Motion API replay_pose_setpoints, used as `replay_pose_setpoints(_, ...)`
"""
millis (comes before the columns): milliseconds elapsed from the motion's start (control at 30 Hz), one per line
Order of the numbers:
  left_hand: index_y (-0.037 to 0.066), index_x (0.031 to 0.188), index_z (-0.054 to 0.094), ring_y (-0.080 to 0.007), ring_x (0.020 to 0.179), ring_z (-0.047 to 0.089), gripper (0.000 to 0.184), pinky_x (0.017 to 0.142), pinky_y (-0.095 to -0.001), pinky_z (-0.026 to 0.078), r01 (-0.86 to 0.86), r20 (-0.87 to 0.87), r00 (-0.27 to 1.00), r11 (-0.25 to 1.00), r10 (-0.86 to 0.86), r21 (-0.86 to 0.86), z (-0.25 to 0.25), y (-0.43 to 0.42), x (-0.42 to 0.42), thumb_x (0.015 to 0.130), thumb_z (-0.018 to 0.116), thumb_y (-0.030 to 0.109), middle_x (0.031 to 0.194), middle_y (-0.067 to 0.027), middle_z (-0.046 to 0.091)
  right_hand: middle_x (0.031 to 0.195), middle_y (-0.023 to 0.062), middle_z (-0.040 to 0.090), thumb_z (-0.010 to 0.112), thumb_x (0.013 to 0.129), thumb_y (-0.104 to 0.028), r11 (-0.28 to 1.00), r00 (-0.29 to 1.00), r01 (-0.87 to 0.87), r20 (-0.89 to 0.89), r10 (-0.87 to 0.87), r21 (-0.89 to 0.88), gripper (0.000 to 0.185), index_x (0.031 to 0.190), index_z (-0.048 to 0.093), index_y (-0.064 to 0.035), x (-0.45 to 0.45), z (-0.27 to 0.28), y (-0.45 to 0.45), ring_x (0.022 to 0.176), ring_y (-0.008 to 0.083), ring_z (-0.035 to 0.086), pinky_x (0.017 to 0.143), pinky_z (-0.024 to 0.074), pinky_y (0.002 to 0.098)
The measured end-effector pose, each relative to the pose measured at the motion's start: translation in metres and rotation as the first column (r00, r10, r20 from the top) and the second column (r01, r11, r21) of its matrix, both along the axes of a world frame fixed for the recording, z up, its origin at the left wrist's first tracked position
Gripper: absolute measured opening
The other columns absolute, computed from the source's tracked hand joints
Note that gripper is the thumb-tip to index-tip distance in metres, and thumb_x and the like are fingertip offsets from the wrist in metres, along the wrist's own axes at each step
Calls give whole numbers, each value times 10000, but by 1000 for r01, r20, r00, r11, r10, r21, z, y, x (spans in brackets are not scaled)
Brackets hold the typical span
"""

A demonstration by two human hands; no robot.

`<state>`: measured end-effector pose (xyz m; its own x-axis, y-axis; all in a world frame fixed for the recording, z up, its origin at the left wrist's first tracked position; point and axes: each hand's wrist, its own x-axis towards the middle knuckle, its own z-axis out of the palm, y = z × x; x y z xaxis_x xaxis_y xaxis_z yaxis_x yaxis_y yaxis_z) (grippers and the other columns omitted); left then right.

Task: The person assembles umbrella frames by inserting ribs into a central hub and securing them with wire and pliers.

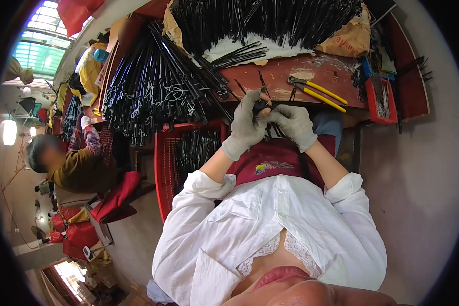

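My left hand [248, 123], in a light grey glove with bare fingertips, is closed around a small dark part with thin black rods [260, 79] sticking out of it. They resemble umbrella ribs. Beside it, my gloved right hand [292, 125] pinches at the same bundle, and its fingers hide most of what they grip. Both hands are over my lap at the front edge of the reddish worktable [296, 81]. Cutting pliers with yellow handles [324, 97] lie on the table just beyond my right hand.
A pile of black rods with pale wire ends [158, 86] hangs over the table edge at left. Many more rods [270, 20] lie at the back. A red basket [163, 171] holds rods; a red box [375, 99] holds thin metal pieces. A co-worker [81, 163] sits at far left.
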<state>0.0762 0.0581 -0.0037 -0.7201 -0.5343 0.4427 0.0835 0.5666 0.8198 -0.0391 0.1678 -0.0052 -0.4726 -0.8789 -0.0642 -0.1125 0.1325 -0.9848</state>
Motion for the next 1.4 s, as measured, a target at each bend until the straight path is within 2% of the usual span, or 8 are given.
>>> replay_pose_setpoints(267,34,1084,486,-88,836,489,247,795,-223,417,96,-25,995,944,-93,314,4,5,1,864,597,26,966,-44,552,621,101,611,642,815,-324,993,996,-82,-13,84,89,292,809,666,-33,-4,-2,1,543,172,577,539,440,306)
replay_pose_setpoints(400,36,1089,504,-75,799,493,297,744,-211,425,120,-6,993,985,-120,125,4,-4,-2,828,644,19,939,-27,574,552,52,522,641,840,-387,980,973,-145,-202,115,-137,379,845,651,-8,-8,-6,-4,534,87,470,512,394,269)
replay_pose_setpoints(500,20,1035,546,-72,756,523,354,714,-223,455,120,42,987,892,-153,435,14,0,-1,716,676,-62,836,-5,607,607,147,565,660,805,-325,978,916,-208,-352,192,-8,286,820,660,-39,-15,-5,-5,514,235,551,513,420,341)
replay_pose_setpoints(700,40,996,484,-109,790,566,303,711,-257,472,148,-93,988,932,-124,330,5,-6,-5,775,692,41,840,-45,568,550,76,544,653,816,-217,982,977,-169,-118,179,87,253,802,657,36,-14,-22,-12,546,53,465,503,393,281)
replay_pose_setpoints(1167,72,969,449,-269,720,604,299,654,-348,478,117,-92,990,982,-104,148,2,6,21,730,629,80,782,-78,583,765,-13,624,682,818,-162,977,982,-180,29,185,-115,147,821,674,-16,-11,-32,2,687,80,539,643,448,242)
replay_pose_setpoints(1300,53,935,462,-256,634,607,238,578,-333,473,-84,-195,977,996,88,31,-16,11,37,776,631,107,721,-75,578,730,53,649,611,868,-145,982,949,128,-270,-162,-140,183,853,656,31,-40,-20,8,735,134,599,695,474,263)
replay_pose_setpoints(1367,54,930,469,-261,634,607,234,577,-337,472,-131,-218,966,990,138,43,-20,16,42,772,636,98,712,-73,572,978,139,637,589,878,-175,956,698,257,-657,-284,-140,237,1025,622,8,-76,-34,15,868,233,623,775,480,301)
replay_pose_setpoints(1400,54,924,476,-266,634,606,230,576,-340,471,-189,-239,951,981,196,50,-23,18,42,769,642,89,702,-71,566,1128,165,572,580,867,-190,956,347,293,-931,-110,-4,318,1143,565,-33,-89,-41,21,983,297,586,838,468,377)
